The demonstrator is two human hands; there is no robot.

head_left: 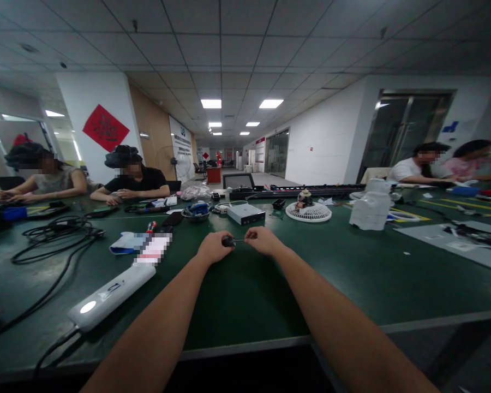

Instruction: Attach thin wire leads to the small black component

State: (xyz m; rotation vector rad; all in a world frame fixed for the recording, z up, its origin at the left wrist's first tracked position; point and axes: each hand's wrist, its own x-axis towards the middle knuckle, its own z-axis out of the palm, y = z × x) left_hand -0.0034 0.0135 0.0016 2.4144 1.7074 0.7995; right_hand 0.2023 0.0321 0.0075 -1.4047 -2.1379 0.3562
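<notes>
Above the middle of the green table point(245, 295), my left hand point(215, 247) is closed around the dark handle of a screwdriver point(228, 241). Its thin metal shaft points right. At the far end of that shaft, my right hand point(260, 240) has its thumb and fingers pinched on the tip. Whether some small piece is also between those fingertips is too small to tell. Just beyond both hands lies a silver metal box with a black front, like an optical drive point(246, 214).
Left are a white power strip point(112, 297), black cables point(57, 234) and a blue-white cloth item point(129, 243). Behind the drive sit a bowl point(196, 212) and a small black tray point(279, 204). Rightward are a white fan grille point(309, 212) and white moulded packaging point(370, 204). People sit across the table.
</notes>
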